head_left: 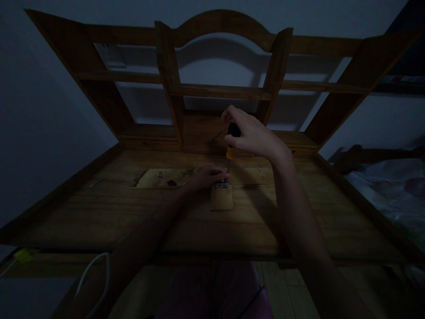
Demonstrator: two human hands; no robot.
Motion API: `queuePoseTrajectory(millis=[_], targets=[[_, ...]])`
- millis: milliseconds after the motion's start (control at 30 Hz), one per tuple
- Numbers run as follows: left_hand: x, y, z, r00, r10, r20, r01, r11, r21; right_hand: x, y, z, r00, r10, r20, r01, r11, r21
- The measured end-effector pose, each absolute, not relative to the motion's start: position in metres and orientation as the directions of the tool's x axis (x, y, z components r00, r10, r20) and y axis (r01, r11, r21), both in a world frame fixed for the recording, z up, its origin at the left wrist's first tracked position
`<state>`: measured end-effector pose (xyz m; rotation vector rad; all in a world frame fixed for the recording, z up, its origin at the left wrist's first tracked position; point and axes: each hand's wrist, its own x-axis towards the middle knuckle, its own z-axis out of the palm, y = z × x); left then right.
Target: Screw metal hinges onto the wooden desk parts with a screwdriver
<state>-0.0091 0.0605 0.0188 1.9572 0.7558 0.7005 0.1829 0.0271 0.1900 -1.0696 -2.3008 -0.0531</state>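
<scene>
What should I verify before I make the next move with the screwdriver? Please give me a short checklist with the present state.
1. Screwdriver gripped in the right hand: ok.
2. Screwdriver near upright, shaft pointing down: ok.
3. Left hand at the small metal piece: ok.
4. Tip seated in a screw: cannot tell; too small and dark.
5. Left hand well clear of the shaft: not ok, fingers right beside it.
6. Good lighting: not ok, dim.
</scene>
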Motion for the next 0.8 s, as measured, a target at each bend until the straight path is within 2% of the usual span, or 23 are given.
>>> queuePoseTrajectory(millis=[800], targets=[[-0.0100,0.0618,0.0171,0.643,0.742,0.190,0.232,-0.426,0.875,0.1846,0.0291,0.1881,-0.476,0.703,0.529,0.740,0.645,-0.191]])
